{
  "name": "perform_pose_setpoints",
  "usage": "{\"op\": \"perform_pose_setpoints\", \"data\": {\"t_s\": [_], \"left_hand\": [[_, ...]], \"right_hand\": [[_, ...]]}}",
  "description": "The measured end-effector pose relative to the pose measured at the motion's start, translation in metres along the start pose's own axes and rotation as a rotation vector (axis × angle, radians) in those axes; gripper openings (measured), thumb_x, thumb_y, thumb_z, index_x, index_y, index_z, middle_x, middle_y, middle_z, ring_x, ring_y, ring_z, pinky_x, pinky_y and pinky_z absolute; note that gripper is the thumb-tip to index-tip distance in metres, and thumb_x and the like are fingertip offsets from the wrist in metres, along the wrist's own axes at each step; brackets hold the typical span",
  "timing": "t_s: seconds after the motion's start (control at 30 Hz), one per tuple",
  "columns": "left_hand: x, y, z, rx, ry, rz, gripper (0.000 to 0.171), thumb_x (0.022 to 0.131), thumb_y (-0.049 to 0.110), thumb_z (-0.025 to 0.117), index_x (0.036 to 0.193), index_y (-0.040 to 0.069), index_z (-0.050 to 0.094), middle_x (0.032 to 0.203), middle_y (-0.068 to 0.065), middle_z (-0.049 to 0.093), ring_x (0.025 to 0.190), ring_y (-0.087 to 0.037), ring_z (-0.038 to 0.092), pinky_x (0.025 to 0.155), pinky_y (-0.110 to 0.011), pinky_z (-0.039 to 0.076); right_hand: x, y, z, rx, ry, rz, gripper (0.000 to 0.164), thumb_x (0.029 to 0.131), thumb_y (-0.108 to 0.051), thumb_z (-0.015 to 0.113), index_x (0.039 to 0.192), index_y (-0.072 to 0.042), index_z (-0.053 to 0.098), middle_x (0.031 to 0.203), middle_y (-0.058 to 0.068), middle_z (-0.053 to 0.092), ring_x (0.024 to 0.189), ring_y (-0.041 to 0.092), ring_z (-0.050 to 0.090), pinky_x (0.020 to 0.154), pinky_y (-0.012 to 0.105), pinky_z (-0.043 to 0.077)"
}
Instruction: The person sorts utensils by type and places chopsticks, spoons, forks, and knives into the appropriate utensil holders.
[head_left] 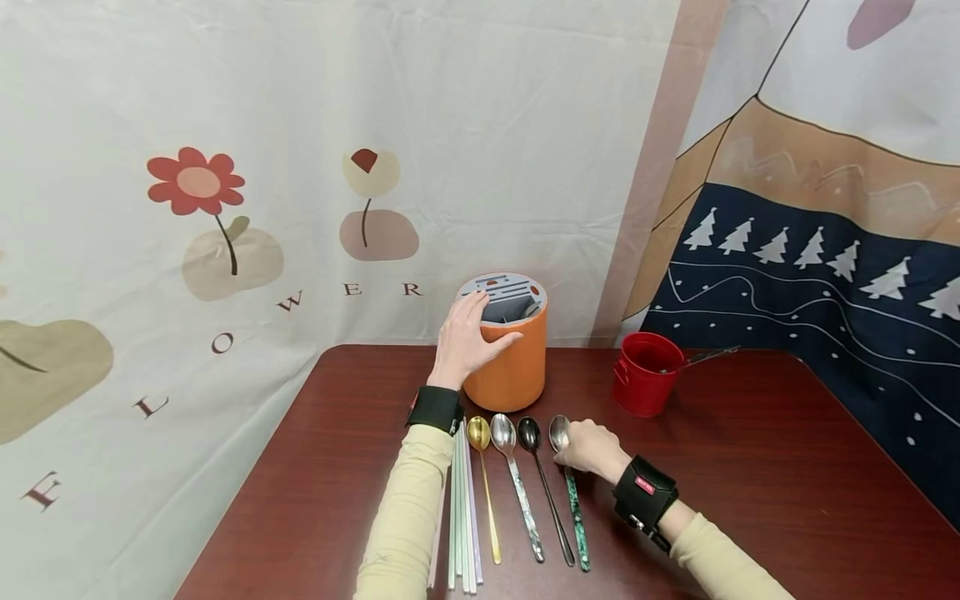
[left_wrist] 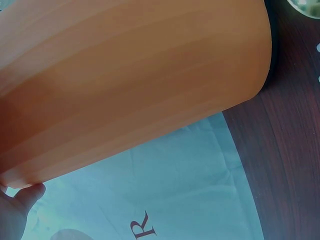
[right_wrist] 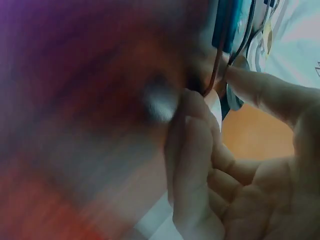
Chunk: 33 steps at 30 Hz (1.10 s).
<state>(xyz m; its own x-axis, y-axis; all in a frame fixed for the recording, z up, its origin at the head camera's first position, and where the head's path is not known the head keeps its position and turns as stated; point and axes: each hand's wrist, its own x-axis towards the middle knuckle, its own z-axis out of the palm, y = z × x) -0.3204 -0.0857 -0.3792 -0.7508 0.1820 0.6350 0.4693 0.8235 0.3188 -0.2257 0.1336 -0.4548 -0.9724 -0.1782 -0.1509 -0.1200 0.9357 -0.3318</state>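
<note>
My left hand rests against the left side of an orange round utensil holder, fingers extended near its slotted grey top and thumb spread across the front. In the left wrist view the holder's orange wall fills most of the picture, with fingertips at its lower left edge. My right hand pinches a spoon with a green patterned handle just below its bowl, down at the table. The right wrist view is partly blurred; curled fingers meet near the spoon there.
Left of that spoon lie a black spoon, a silver spoon with a pearly handle and a gold spoon. Several pale chopsticks lie beside my left forearm. A red bucket with a utensil leaning in it stands back right.
</note>
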Motion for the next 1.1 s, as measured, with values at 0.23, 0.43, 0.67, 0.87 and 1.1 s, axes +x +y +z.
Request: {"op": "perform_pose_setpoints", "data": {"t_s": [0.23,0.43,0.67,0.87,1.1], "left_hand": [[0.001,0.0,-0.001,-0.001,0.003,0.002,0.081,0.074,0.058,0.071,0.136,0.009,0.051,0.141,-0.01,0.051,0.135,-0.025,0.043,0.111,-0.042,0.037],[0.001,0.0,-0.001,0.001,0.004,0.002,0.081,0.074,0.058,0.071,0.135,0.009,0.052,0.141,-0.01,0.052,0.134,-0.026,0.044,0.11,-0.042,0.038],[0.001,0.0,0.0,-0.005,-0.004,-0.004,0.081,0.074,0.058,0.071,0.136,0.009,0.051,0.141,-0.009,0.051,0.135,-0.025,0.043,0.11,-0.042,0.038],[0.0,0.0,0.0,-0.004,-0.006,-0.004,0.082,0.074,0.059,0.071,0.136,0.01,0.051,0.142,-0.009,0.051,0.135,-0.025,0.043,0.11,-0.042,0.038],[0.0,0.0,0.0,-0.007,0.009,0.008,0.081,0.074,0.058,0.071,0.135,0.009,0.052,0.141,-0.01,0.052,0.135,-0.025,0.044,0.111,-0.041,0.038]], "right_hand": [[-0.008,-0.006,0.005,0.025,-0.028,0.021,0.026,0.078,-0.025,0.075,0.065,-0.01,0.058,0.053,0.002,0.055,0.045,0.015,0.052,0.045,0.028,0.037],[-0.011,-0.008,0.006,0.064,-0.03,0.038,0.028,0.08,-0.023,0.073,0.061,-0.01,0.057,0.049,0.002,0.055,0.04,0.013,0.053,0.042,0.027,0.041],[-0.008,-0.005,0.009,0.143,-0.034,0.049,0.027,0.081,-0.019,0.072,0.061,-0.009,0.058,0.047,0.003,0.056,0.038,0.011,0.055,0.04,0.025,0.046],[-0.008,-0.002,0.011,0.208,-0.031,0.025,0.029,0.081,-0.017,0.072,0.056,-0.008,0.06,0.047,0.002,0.055,0.039,0.011,0.055,0.04,0.024,0.047],[-0.006,-0.003,0.011,0.217,-0.03,0.006,0.035,0.081,-0.016,0.073,0.049,-0.009,0.06,0.042,0.001,0.055,0.038,0.012,0.054,0.04,0.025,0.046]]}}
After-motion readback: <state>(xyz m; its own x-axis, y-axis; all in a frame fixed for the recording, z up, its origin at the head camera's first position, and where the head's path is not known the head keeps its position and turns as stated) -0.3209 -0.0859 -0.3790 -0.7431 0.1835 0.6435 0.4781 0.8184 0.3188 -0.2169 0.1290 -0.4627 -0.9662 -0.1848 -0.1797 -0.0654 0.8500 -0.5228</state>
